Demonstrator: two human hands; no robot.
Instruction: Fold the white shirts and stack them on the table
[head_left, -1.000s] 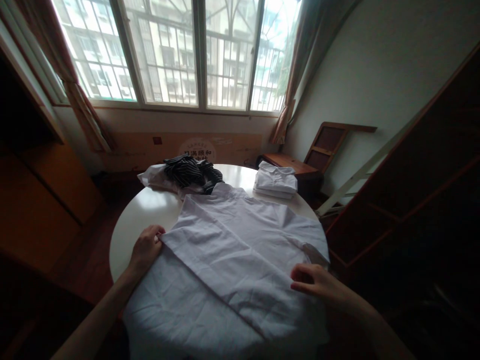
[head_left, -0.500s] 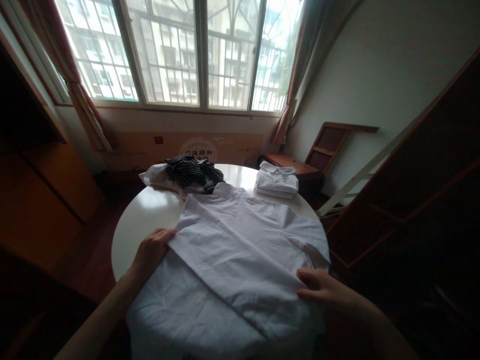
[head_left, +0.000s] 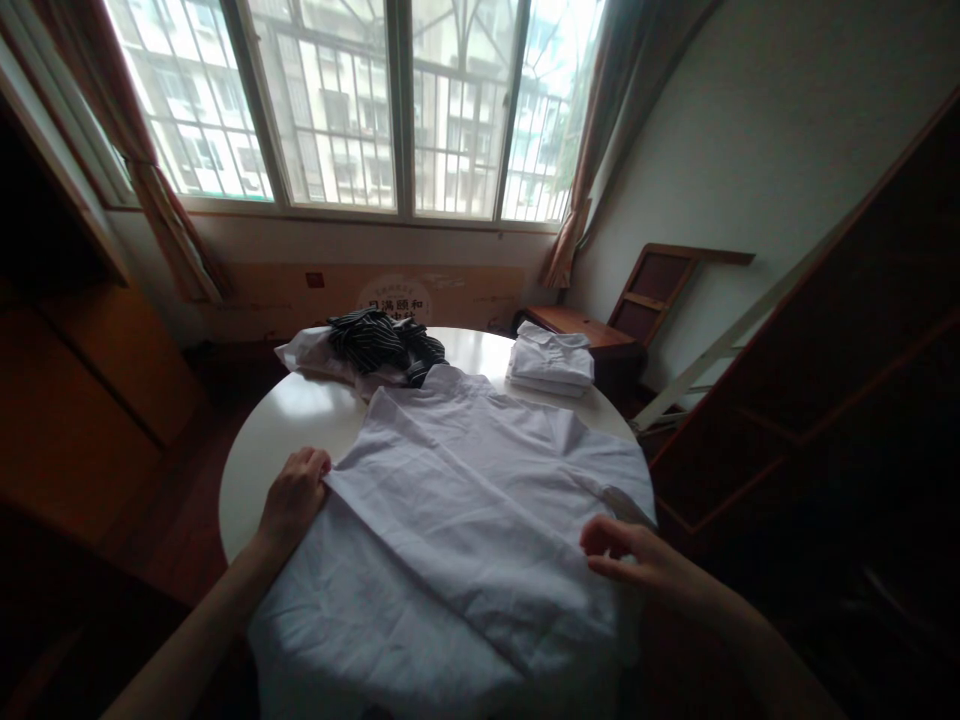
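A white shirt [head_left: 480, 500] lies spread flat across the middle and lower part of the frame, covering the near half of a round white table [head_left: 285, 420], its lower edge hanging over the near rim. It looks light, thin and soft, creased all over; such cloth would likely sag and slide if lifted by one point, so the folded edges and corners seem the best places to take hold, with a flat palm to smooth it.

The left hand [head_left: 292, 495], at centre left, pinches the shirt's folded left edge, fingers curled together on the cloth where it meets the bare tabletop. The right hand [head_left: 637, 560], at lower right, rests at the shirt's right edge near the sleeve; its fingers are bent and loosely parted, and whether they grip the cloth or only touch it cannot be told.

The tabletop appears smooth and glossy, so the fabric may slip on it easily. Past the shirt's collar, at upper centre of the table, a dark striped garment [head_left: 386, 345] lies crumpled on other pale cloth; to its right sits a neat stack of folded white shirts [head_left: 551, 365].

Behind, a wide barred window [head_left: 360, 110] fills the top of the frame, with curtains [head_left: 165, 210] at both sides. Dark wooden furniture [head_left: 825, 400] lines the right.
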